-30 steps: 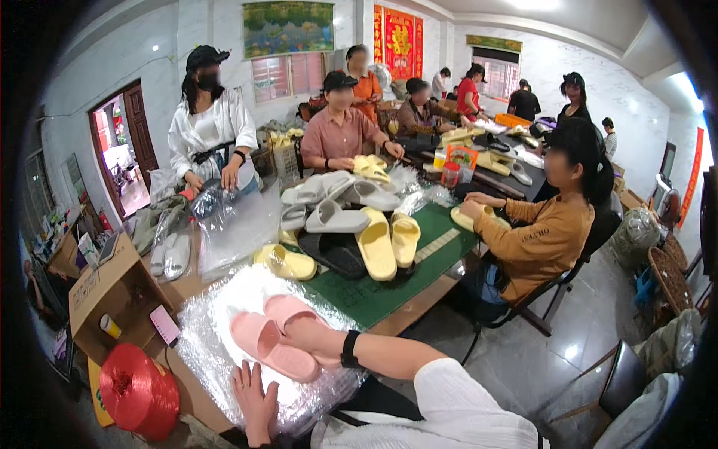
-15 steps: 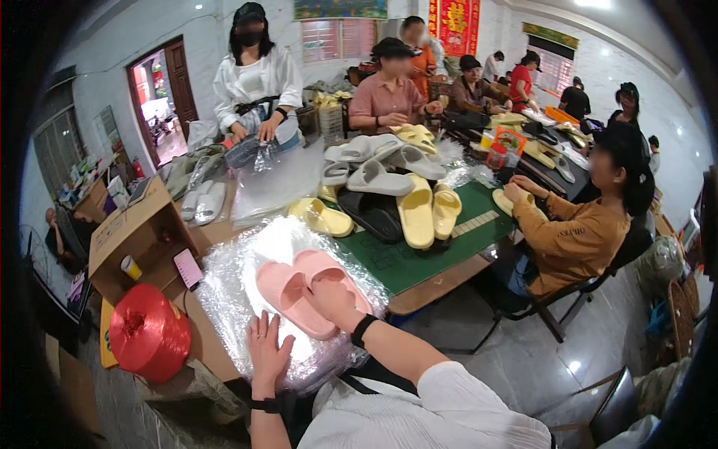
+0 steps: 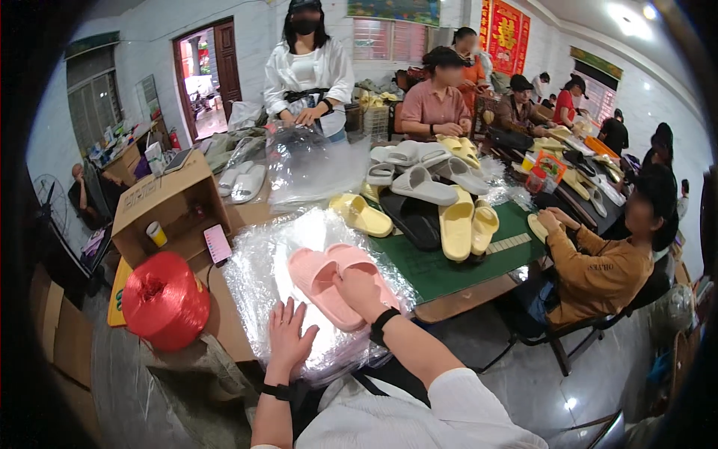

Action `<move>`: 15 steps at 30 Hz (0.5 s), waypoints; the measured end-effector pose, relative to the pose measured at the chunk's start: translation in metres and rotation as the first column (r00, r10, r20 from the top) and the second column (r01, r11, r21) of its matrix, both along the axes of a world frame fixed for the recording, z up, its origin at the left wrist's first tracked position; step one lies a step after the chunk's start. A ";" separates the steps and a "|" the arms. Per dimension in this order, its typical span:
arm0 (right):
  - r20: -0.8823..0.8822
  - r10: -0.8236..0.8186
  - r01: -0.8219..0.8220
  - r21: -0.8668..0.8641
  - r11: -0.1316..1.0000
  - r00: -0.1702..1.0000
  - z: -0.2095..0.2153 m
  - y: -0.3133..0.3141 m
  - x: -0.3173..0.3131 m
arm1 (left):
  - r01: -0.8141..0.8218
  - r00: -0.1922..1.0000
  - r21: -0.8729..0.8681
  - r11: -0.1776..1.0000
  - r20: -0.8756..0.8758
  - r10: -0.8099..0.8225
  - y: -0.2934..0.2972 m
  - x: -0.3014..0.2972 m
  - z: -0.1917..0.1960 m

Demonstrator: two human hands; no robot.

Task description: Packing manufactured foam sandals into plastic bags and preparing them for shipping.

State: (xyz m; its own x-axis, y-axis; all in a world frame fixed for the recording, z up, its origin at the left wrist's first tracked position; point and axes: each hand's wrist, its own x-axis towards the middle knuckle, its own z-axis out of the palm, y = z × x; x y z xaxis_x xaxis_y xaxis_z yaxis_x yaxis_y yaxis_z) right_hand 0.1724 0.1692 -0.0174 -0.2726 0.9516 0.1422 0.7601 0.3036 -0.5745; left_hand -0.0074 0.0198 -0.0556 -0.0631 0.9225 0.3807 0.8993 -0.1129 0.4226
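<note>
A pair of pink slippers [image 3: 325, 273] lies side by side on a stack of clear plastic bags [image 3: 258, 262]. My right hand [image 3: 361, 293] reaches over the pair, its fingers closed around the slippers' inner sides where they meet; the fingertips are partly hidden. Just left of the slippers' heels, my left hand [image 3: 290, 337] rests flat on the shiny plastic, fingers stretched and slightly apart, holding nothing.
Beyond the bags, a pile of grey slippers [image 3: 426, 183], with yellow and black ones, sits on a green mat [image 3: 449, 280]. A red twine roll [image 3: 166, 301] and a cardboard box [image 3: 168, 206] stand at left. Several co-workers sit or stand around; one in a mustard top [image 3: 591, 269] sits at right.
The whole view has swung, so everything appears further right. My hands keep about the same places on the slippers and bags. The standing co-worker's hands have shifted over the clear plastic.
</note>
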 end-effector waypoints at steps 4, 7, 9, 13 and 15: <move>-0.055 0.003 -0.002 0.020 1.000 0.999 0.002 0.008 0.025 | 0.003 1.000 0.010 1.000 -0.001 -0.003 0.002 0.002 0.001; -0.117 -0.028 0.030 0.017 0.999 0.993 0.003 0.008 0.042 | -0.008 1.000 0.005 1.000 0.003 0.008 0.000 0.001 0.000; -0.206 -0.060 0.053 -0.037 0.998 0.977 0.005 0.005 0.051 | -0.010 1.000 0.006 1.000 0.000 0.010 0.000 -0.004 -0.001; 0.023 0.099 -0.099 0.439 0.893 0.995 -0.022 -0.004 0.056 | -0.011 1.000 0.008 1.000 -0.005 0.011 0.000 -0.002 0.001; 0.044 0.084 -0.094 0.486 0.869 0.996 -0.026 0.001 0.058 | 0.007 1.000 0.021 1.000 -0.027 -0.006 0.002 -0.004 -0.003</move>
